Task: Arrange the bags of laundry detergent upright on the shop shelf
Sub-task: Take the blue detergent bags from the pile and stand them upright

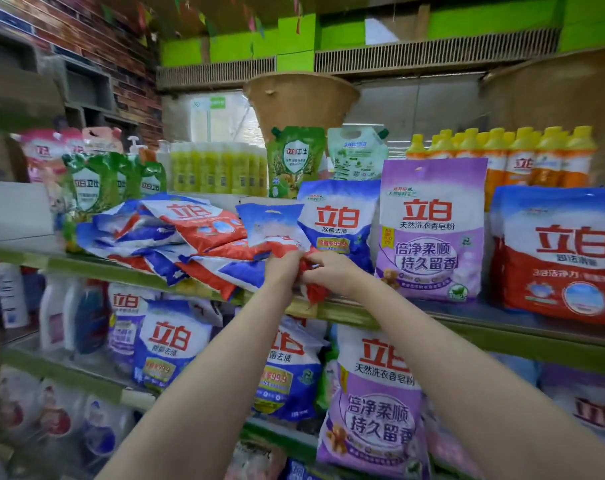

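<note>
Right now both my hands are on one red, white and blue detergent bag point(277, 233) at the front edge of the shelf point(432, 323); my left hand point(283, 268) pinches its crumpled bottom edge and my right hand point(332, 271) grips the same red corner just beside it. That bag is half raised, its white top leaning back against the blue bag point(339, 223), which already stands upright. Further right, the purple bag point(431, 230) and the big red bag point(564, 254) stand upright too, so that side looks done to me. To the left, the pile of fallen bags point(176, 244) lies flat and overlapping, some hanging over the shelf edge. I judge the job well under half finished: this bag needs setting straight, then the whole heap is left
</note>
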`<state>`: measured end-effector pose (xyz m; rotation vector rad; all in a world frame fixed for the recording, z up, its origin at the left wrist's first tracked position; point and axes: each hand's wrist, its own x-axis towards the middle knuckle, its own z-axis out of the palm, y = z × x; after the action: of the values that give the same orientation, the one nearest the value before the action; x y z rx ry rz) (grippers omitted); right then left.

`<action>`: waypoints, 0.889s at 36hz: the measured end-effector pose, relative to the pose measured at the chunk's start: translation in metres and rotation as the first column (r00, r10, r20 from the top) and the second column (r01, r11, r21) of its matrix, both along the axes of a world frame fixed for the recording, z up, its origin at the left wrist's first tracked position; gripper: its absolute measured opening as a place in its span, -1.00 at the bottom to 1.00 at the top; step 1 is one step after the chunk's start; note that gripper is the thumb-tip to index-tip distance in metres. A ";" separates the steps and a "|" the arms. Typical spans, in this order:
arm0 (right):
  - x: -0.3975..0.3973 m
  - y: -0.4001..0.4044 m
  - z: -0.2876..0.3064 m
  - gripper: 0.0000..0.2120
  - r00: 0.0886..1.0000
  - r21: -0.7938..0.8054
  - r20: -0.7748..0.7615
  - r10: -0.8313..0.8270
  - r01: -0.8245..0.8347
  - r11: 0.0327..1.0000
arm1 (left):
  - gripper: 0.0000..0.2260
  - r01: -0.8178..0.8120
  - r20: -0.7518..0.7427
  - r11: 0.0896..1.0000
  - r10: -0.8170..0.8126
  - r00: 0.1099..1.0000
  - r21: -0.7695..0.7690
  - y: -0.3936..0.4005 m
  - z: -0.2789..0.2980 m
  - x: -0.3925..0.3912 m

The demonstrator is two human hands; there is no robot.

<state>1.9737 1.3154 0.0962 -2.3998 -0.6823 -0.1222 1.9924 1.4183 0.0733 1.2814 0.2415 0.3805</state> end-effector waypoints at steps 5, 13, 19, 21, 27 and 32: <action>-0.003 -0.010 0.007 -0.67 0.998 0.039 0.043 -0.035 0.033 0.999 | -0.76 -0.175 0.105 0.984 0.176 0.979 -0.013 0.004 0.000 0.004; 0.025 -0.053 -0.008 -0.38 0.968 0.240 -0.065 -0.242 0.250 0.938 | -0.90 0.110 0.368 0.993 -0.085 0.926 -0.047 0.012 0.029 -0.036; 0.002 -0.096 -0.014 -0.58 0.925 0.656 -0.379 -0.019 0.283 0.700 | -0.94 0.271 0.337 0.962 -0.244 0.910 -0.036 0.007 0.023 -0.047; -0.005 -0.112 -0.019 -0.67 0.918 0.662 -0.396 0.006 0.281 0.695 | -0.91 0.285 0.302 0.959 -0.275 0.913 0.011 -0.003 0.020 -0.045; -0.025 -0.161 -0.028 -0.58 0.932 0.708 -0.354 -0.082 0.324 0.628 | -0.77 0.301 0.236 0.942 -0.330 0.914 0.151 -0.050 0.018 -0.037; -0.041 -0.211 -0.025 -0.66 0.944 0.763 -0.238 -0.229 0.328 0.558 | -0.77 0.398 0.180 0.908 -0.416 0.891 0.129 -0.106 0.018 -0.033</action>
<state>1.9330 1.1046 0.0708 -1.5794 -0.1026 -0.3463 1.9598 1.3125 0.0917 1.3315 -0.2226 0.1587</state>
